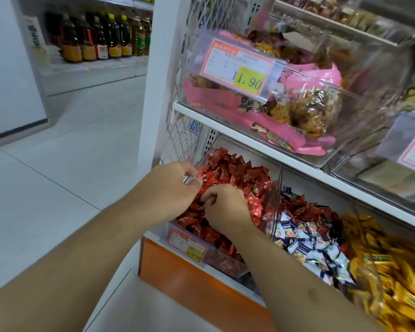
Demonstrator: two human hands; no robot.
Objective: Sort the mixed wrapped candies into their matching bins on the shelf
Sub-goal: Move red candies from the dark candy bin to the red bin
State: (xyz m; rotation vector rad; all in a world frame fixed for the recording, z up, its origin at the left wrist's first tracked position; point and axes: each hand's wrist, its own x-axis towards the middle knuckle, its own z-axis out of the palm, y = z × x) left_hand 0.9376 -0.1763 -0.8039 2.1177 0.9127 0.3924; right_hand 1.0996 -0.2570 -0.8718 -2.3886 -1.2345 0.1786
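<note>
Both my hands are in the leftmost clear bin (222,258) on the lower shelf, which is heaped with red wrapped candies (240,178). My left hand (175,185) hovers over the bin's left side with curled fingers, thumb and forefinger pinching a small red candy. My right hand (223,207) lies on the heap with fingers curled into the red candies. To the right, a second bin holds white-and-blue candies (309,245) mixed with red ones. A third bin holds yellow candies (393,259).
The upper shelf carries a clear bin of pink-wrapped snacks (304,111) with a price tag (244,68) reading 11.90. An orange shelf base (189,281) sits below the bins. Oil bottles (101,37) stand on a far shelf across the tiled floor (65,164).
</note>
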